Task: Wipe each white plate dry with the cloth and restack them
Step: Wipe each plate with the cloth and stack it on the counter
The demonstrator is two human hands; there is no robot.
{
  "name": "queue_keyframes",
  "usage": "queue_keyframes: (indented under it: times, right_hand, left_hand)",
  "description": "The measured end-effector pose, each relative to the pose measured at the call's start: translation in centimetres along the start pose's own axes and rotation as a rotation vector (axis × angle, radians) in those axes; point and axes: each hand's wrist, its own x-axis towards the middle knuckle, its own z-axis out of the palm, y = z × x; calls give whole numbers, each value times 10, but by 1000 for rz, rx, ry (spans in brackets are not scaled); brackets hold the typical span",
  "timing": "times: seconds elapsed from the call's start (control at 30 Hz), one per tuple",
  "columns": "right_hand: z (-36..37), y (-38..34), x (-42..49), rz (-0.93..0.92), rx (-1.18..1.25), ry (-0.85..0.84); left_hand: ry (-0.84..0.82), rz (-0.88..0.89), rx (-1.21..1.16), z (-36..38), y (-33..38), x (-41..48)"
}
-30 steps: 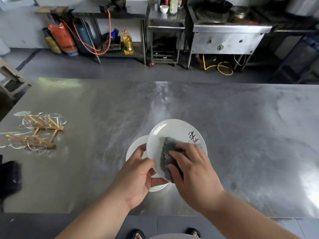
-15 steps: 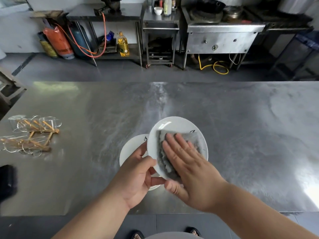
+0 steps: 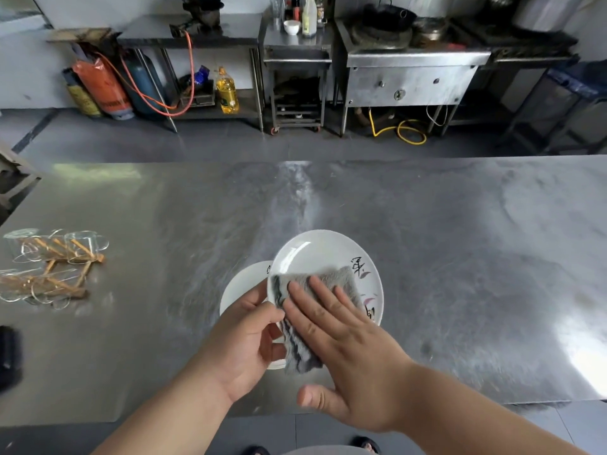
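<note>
Cloth [image 3: 333, 280] slid toward 8 o'clock, I see. Right hand [image 3: 348, 353] flat, fingers [image 3: 317, 298] straight, presses it on plate [image 3: 315, 251]; left hand [image 3: 241, 343] grips plate at 9 o'clock, steadying tilt.

Commercial kitchen, of the catering sort. Up front, a broad stainless-steel surface [image 3: 427, 241], scuffed and glaring, with white plates [image 3: 315, 254] and a rack of drinking glasses [image 3: 82, 244]. Against the far wall, a steel wok range [image 3: 410, 80] with a blackened wok [image 3: 387, 14] on top and a yellow hose [image 3: 404, 129] coiled beneath. Beside it, a narrow steel trolley [image 3: 297, 57] with sauce bottles [image 3: 308, 14] and a small white bowl [image 3: 291, 26]. Further left, a steel bench [image 3: 197, 34] over a big bottle of cooking oil [image 3: 226, 91], gas cylinders [image 3: 143, 80] leaning nearby, an orange hose [image 3: 190, 77] looping up to a burner [image 3: 200, 11]. At far right, a large steel stockpot [image 3: 542, 11]. Underfoot, grey tiled floor [image 3: 230, 142].
</note>
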Motion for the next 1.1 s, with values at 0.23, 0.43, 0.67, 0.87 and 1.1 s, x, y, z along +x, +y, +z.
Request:
queue_keyframes:
  times: [0.23,0.43,0.67,0.87,1.1]
  right_hand:
    - [-22,31,-2,252,-104,23]
    - [-22,5,-12,275,-77,-26]
    - [-18,2,-17,246,-97,-64]
    - [-31,16,-4,376,-92,-73]
    - [-15,-7,-23,176,-70,-25]
  left_hand:
    - [-10,25,-56,-7,0,1]
    - [58,67,-130,0,7,8]
    - [98,37,-142,4,0,9]
    - [24,83,-111,13,2,11]
    - [96,89,-136,18,6,10]
